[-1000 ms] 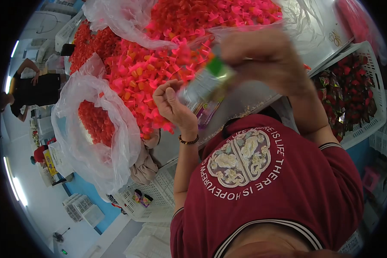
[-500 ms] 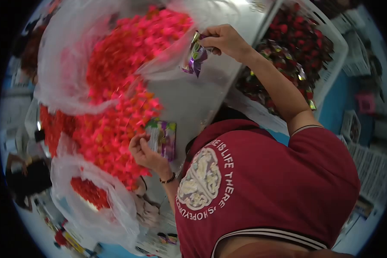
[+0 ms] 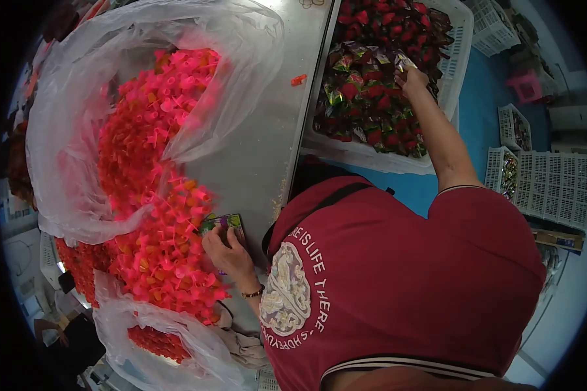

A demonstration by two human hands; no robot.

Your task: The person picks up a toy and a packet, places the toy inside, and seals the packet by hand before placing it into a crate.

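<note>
My left hand (image 3: 231, 257), with a dark bracelet at the wrist, lies on a small stack of green and purple printed wrappers (image 3: 235, 223) at the table edge. Its fingers are apart and touch the top wrapper. Pink and orange plastic pieces (image 3: 169, 241) are heaped right beside it. My right hand (image 3: 413, 79) reaches over a white crate (image 3: 462, 58) of red and dark wrapped packets (image 3: 372, 98). Its fingers are closed on a shiny foil packet (image 3: 404, 62) on top of the pile.
A large clear plastic bag (image 3: 65, 130) of pink pieces covers the table's far side; a smaller bag (image 3: 120, 339) holds red pieces. One orange piece (image 3: 299, 80) lies on the metal table (image 3: 261, 156). White baskets (image 3: 554, 189) and a pink stool (image 3: 525, 86) stand on the floor.
My right hand has moved from above the table to the crate with the purple foil packet. My left hand has spread onto the wrappers. The view has shifted towards the crate.
</note>
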